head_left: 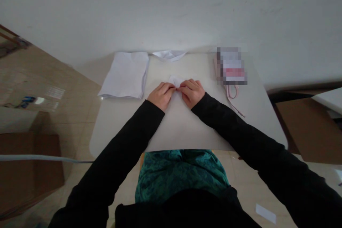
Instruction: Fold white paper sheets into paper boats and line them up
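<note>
left hand [161,96] and right hand [191,93] together at mid-table, fingers clamped on a small folded white paper [176,82] that rests on the white table [184,131]. stack of white paper [125,74] lies just left of the hands, a loose folded sheet [169,55] at the far edge. to the right, a pink cord [232,94] trails from under a blurred packet [232,66].

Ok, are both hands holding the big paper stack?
No, the left hand and right hand pinch a small folded paper, and the paper stack lies apart.

white wall [171,10] | beige tile floor [72,89] | brown cardboard box [26,174] | pale table [179,131]
</note>
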The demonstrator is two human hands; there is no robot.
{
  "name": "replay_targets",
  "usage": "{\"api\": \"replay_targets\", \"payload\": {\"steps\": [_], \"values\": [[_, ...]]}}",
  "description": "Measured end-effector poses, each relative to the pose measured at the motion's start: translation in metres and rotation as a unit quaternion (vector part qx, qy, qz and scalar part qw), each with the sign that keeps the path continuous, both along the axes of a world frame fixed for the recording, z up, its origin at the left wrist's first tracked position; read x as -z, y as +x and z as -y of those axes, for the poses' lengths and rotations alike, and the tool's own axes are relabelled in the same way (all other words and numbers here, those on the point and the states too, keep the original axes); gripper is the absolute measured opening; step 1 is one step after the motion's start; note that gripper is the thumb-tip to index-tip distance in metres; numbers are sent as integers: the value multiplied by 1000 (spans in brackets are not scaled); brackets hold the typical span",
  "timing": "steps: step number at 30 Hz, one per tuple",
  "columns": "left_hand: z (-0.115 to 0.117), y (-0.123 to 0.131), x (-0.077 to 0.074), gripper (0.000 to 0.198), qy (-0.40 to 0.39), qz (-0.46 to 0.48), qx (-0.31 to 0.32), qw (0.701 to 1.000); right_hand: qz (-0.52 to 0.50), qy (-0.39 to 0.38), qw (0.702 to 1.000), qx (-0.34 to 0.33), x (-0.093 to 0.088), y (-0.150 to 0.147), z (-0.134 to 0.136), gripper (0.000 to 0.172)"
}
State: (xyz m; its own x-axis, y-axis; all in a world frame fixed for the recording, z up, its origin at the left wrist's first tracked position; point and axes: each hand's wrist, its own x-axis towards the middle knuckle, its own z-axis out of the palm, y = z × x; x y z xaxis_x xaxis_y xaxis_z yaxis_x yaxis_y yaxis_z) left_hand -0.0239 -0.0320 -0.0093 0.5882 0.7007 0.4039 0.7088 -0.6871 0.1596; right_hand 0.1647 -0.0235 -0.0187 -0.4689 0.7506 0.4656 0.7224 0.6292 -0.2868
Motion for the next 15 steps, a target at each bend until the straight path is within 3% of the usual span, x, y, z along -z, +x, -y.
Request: {"api": "replay_targets", "payload": {"steps": [4, 9, 15], "values": [[5, 0, -4, 32, 14, -40, -13, 999, 34, 1, 999, -27, 2, -5, 5, 31], [14, 1, -17, 33, 18, -113, -33, 993, 82, 10, 996, 18, -5, -3, 7, 30], [31, -12, -15, 32, 59, -102, -91, 989, 114, 31, 986, 118, -6, 14, 2, 27]]}}
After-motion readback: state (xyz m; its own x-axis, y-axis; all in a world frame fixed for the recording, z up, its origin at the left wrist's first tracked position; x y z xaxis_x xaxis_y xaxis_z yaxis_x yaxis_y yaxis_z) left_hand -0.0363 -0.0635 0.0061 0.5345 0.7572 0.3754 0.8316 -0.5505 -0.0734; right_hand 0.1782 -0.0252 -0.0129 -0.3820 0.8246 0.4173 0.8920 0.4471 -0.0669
